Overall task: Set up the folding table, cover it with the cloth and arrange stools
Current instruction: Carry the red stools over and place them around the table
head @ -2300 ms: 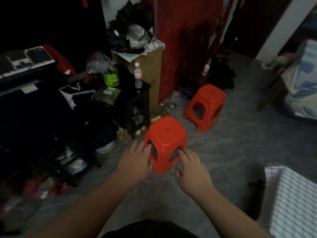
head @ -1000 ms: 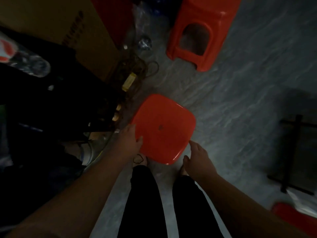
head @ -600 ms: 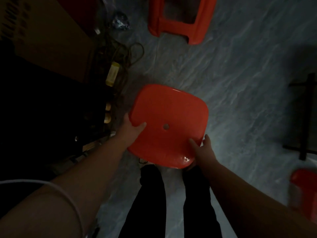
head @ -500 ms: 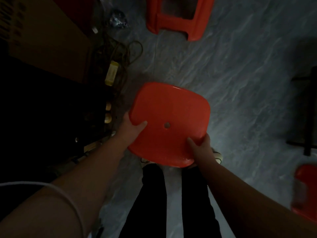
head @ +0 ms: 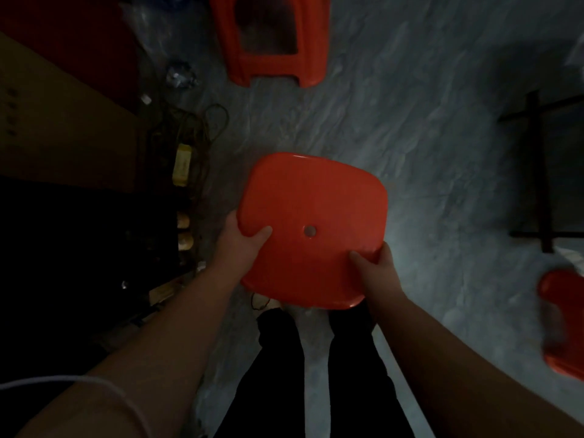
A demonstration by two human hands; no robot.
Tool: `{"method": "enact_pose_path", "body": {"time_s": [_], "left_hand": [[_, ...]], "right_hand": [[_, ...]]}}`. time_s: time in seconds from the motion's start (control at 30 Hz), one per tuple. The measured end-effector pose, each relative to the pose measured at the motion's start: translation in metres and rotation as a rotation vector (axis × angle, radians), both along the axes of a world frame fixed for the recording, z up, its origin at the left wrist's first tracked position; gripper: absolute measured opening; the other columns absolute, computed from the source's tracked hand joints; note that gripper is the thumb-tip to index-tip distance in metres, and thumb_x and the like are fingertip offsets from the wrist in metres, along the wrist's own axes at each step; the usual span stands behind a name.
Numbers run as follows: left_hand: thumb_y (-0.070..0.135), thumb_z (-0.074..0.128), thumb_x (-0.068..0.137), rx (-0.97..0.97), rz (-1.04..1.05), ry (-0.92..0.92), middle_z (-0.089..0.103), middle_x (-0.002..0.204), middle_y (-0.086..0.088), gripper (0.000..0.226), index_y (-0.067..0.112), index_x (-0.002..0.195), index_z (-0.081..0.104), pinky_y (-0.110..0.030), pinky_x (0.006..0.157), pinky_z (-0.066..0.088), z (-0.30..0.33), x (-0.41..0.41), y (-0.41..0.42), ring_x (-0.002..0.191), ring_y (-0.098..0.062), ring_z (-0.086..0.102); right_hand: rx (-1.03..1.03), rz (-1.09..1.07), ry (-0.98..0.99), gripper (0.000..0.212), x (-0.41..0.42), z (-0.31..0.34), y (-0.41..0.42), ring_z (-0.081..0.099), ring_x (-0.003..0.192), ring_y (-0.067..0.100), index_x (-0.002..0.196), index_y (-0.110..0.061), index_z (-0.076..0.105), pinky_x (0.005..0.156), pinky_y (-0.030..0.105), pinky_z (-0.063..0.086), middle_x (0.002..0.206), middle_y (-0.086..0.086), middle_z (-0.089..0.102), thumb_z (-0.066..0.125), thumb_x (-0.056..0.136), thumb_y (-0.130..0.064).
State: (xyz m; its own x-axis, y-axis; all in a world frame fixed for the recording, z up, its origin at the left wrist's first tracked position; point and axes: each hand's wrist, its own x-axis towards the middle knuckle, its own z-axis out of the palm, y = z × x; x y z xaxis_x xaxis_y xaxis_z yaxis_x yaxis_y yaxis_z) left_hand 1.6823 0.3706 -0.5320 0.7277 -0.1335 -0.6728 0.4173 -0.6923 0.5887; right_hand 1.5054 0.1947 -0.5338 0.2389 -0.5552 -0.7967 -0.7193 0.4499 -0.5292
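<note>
I look straight down on a red plastic stool, seen from above as a square seat with a small centre hole. My left hand grips its left edge, thumb on top of the seat. My right hand grips the near right corner, thumb on top. The stool is held above the grey floor, over my legs. A second red stool stands on the floor at the top. Part of a third red stool shows at the right edge. Black legs of the folding table stand at the right.
A cardboard box and dark furniture fill the left side. Tangled cables and a yellow block lie on the floor beside the box. A white cable crosses my left forearm. Grey floor lies open between the stools and the table legs.
Both hands closed on the stool's edges and lifted it off the floor toward me. My view tipped from forward to straight down, and the seat now looks larger and closer.
</note>
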Motion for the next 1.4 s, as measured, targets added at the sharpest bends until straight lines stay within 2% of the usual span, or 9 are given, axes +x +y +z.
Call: {"method": "enact_pose_path", "body": {"time_s": [0.1,0.23,0.4,0.5,0.63,0.83,1.0,1.2,1.4], "left_hand": [[0.031,0.078,0.084,0.009,-0.073,-0.014,0.059,0.119,0.002,0.067,0.017,0.141,0.046,-0.029,0.093,0.047,0.018,-0.009,-0.055,0.106,-0.015,0.059],[0.026,0.077,0.085,-0.008,-0.178,-0.039,0.06,0.117,0.002,0.064,0.015,0.141,0.047,-0.023,0.087,0.042,0.04,-0.024,-0.138,0.102,-0.013,0.058],[0.033,0.078,0.083,0.01,-0.338,-0.083,0.065,0.114,0.001,0.06,0.02,0.135,0.051,-0.035,0.096,0.049,0.054,-0.04,-0.239,0.104,-0.02,0.064],[0.031,0.078,0.084,0.003,-0.427,-0.08,0.063,0.114,0.003,0.06,0.023,0.136,0.05,-0.031,0.093,0.048,0.062,-0.051,-0.299,0.102,-0.018,0.062],[0.034,0.079,0.081,0.001,-0.57,-0.088,0.067,0.11,0.002,0.052,0.027,0.127,0.054,-0.038,0.094,0.052,0.052,-0.062,-0.371,0.1,-0.019,0.066],[0.042,0.077,0.082,-0.003,-0.81,-0.069,0.066,0.117,0.003,0.063,0.024,0.136,0.049,-0.038,0.095,0.051,0.03,-0.075,-0.468,0.103,-0.018,0.064],[0.036,0.076,0.084,-0.022,-0.932,-0.041,0.062,0.11,0.006,0.059,0.023,0.134,0.048,-0.032,0.092,0.049,0.008,-0.078,-0.532,0.102,-0.017,0.062],[0.042,0.076,0.083,0.024,-1.087,0.031,0.063,0.121,0.002,0.066,0.025,0.139,0.045,-0.043,0.099,0.05,-0.028,-0.067,-0.595,0.109,-0.021,0.063],[0.039,0.073,0.086,0.059,-1.243,0.015,0.06,0.116,0.005,0.06,0.022,0.137,0.047,-0.04,0.101,0.048,-0.046,-0.063,-0.639,0.11,-0.021,0.061]], "right_hand": [[-0.038,-0.05,0.011,0.061,-0.019,0.019,-0.043,0.064,0.106,0.023,0.133,-0.028,0.049,0.099,0.052,0.05,0.116,-0.004,0.066,0.073,0.078,-0.04],[-0.056,-0.164,-0.051,0.052,-0.05,0.034,-0.106,0.065,0.105,0.018,0.134,-0.026,0.049,0.098,0.05,0.052,0.116,-0.005,0.066,0.071,0.087,-0.026],[-0.063,-0.323,-0.109,0.054,-0.084,0.046,-0.181,0.063,0.106,0.014,0.138,-0.027,0.046,0.095,0.042,0.052,0.118,-0.008,0.064,0.069,0.089,-0.022],[-0.065,-0.419,-0.114,0.053,-0.104,0.047,-0.218,0.062,0.103,0.011,0.137,-0.026,0.045,0.095,0.042,0.051,0.115,-0.01,0.064,0.069,0.09,-0.021],[-0.071,-0.539,-0.093,0.044,-0.129,0.041,-0.257,0.064,0.102,0.014,0.13,-0.027,0.048,0.091,0.041,0.051,0.111,-0.01,0.065,0.069,0.09,-0.023],[-0.062,-0.753,-0.076,0.038,-0.153,0.022,-0.302,0.06,0.097,0.006,0.123,-0.028,0.047,0.088,0.035,0.046,0.109,-0.011,0.063,0.068,0.092,-0.02],[-0.064,-0.88,-0.032,0.048,-0.153,0.002,-0.329,0.061,0.103,0.014,0.133,-0.028,0.048,0.092,0.04,0.048,0.114,-0.011,0.063,0.069,0.091,-0.028],[-0.028,-1.06,-0.018,0.046,-0.138,-0.021,-0.356,0.059,0.101,0.016,0.13,-0.031,0.045,0.089,0.039,0.046,0.111,-0.011,0.06,0.069,0.092,-0.025],[0.011,-1.144,-0.001,0.055,-0.124,-0.047,-0.373,0.059,0.115,0.024,0.141,-0.022,0.043,0.1,0.045,0.048,0.129,0.0,0.06,0.069,0.092,-0.023]]}}
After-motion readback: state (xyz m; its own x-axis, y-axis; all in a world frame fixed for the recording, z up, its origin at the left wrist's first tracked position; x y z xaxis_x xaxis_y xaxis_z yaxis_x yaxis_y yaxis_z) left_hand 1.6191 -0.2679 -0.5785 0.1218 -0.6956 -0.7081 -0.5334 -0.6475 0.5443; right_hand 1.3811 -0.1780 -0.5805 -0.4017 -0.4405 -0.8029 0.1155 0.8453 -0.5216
